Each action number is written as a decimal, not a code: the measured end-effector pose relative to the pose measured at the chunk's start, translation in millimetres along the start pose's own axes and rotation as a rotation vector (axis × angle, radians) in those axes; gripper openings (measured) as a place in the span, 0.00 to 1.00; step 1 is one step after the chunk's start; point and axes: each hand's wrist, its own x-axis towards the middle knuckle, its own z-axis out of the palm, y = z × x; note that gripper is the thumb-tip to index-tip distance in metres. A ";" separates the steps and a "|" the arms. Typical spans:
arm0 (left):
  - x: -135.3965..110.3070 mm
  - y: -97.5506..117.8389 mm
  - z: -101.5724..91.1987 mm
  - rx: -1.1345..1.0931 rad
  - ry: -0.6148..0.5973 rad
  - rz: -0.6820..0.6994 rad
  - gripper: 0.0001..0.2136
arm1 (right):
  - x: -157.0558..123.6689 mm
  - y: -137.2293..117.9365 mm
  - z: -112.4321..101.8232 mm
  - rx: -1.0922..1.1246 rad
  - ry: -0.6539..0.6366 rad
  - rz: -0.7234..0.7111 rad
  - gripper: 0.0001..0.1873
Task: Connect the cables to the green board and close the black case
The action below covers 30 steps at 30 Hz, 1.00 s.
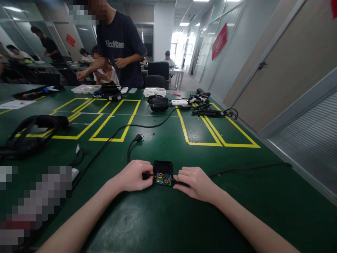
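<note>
Two-handed pinch on the open adapter box [163, 174], flat on the worktop [168, 218] directly between the fingertips. Left hand [134, 175] clamped on its left end at the cord entry. Right hand [196, 182] pressed to its right end, fingers together and curled. Lid off, circuit board with copper coils bare and facing up, just inside both sets of fingers.

Likely trouble, as a judgement: a fingertip onto the bare parts with any inward slide of the grip. Strain on the board from a tug on the cord, looping away beyond the left fingers to a loose plug [139, 137]. A twist of the box from drag on the second cable [250, 168], trailing off past the right fingers.

Farther out past the left fingers, a black headset [31, 133] and yellow tape outlines [116, 119]. Far ahead of the fingers, a white tray [154, 92], a tangle of tools and cables [210, 110], and a person in a dark T-shirt [121, 45]. All well apart, so little chance of a snag.
</note>
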 end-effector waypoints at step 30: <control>9.5 -8.6 13.4 -0.158 0.150 -0.227 0.11 | 21.0 5.2 20.2 0.432 0.264 0.521 0.05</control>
